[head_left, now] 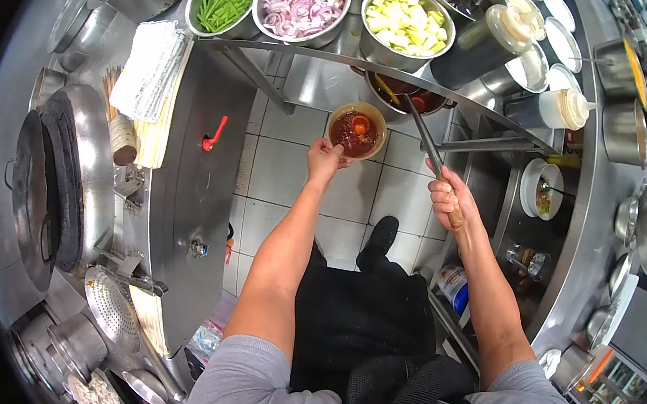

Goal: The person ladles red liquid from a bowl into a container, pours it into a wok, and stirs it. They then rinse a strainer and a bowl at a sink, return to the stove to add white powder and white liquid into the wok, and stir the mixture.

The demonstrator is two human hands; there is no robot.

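In my left hand [325, 162] is a round bowl [357, 132] of reddish-brown liquid with an orange-red round thing in it, held out over the tiled floor. My right hand [450, 194] is wrapped round the wooden handle of a long metal ladle [426, 134]. Its far end reaches to a pot [404, 89] of dark red liquid under the counter edge, right of the bowl. A yellow handle [386, 88] also sticks out of that pot. The ladle's head is not clearly visible.
Bowls of green vegetable pieces [228, 4], sliced onions [303, 5] and pale green chunks [406, 23] line the counter above. Sauce bottles [487, 44] lean at the right. A steel stove counter [196, 175] with a lidded wok [31, 203] stands left.
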